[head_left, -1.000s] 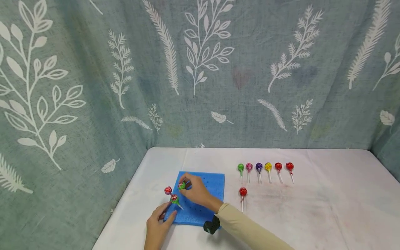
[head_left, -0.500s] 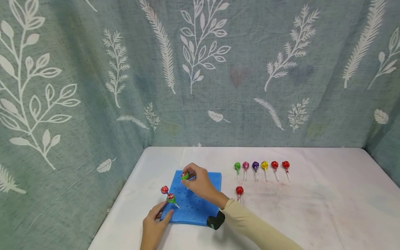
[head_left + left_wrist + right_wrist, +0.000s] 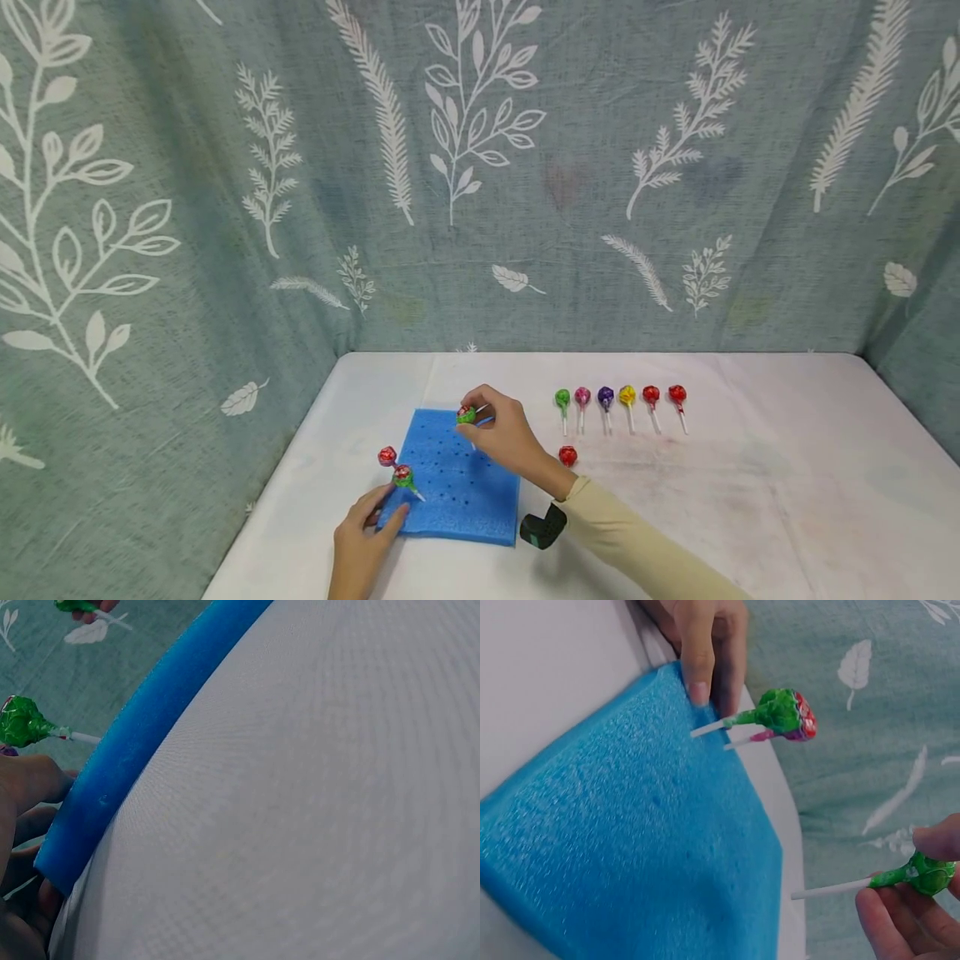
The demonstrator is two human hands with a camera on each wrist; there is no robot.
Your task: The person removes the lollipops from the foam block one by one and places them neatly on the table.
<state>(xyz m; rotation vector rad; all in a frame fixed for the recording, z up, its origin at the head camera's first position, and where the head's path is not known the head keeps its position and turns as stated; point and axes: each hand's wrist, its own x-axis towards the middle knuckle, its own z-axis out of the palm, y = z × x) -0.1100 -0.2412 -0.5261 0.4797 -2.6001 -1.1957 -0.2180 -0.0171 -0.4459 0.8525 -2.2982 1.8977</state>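
Note:
A blue foam pad with rows of small holes lies on the white table. Two lollipops stand in its near-left corner, one red and one green. My left hand holds that corner, fingers on the foam's edge. My right hand pinches a green lollipop above the pad's far-right part, its stick clear of the foam. In the left wrist view the foam's edge and the standing green lollipop show.
A row of several lollipops in green, pink, purple, yellow and red lies right of the pad. One more red lollipop lies nearer, beside my right forearm. Leaf-patterned cloth walls the table at the back and left.
My right hand has carried the green lollipop from the pad's left side toward its far-right part. My left hand stays on the corner. The camera has shifted slightly.

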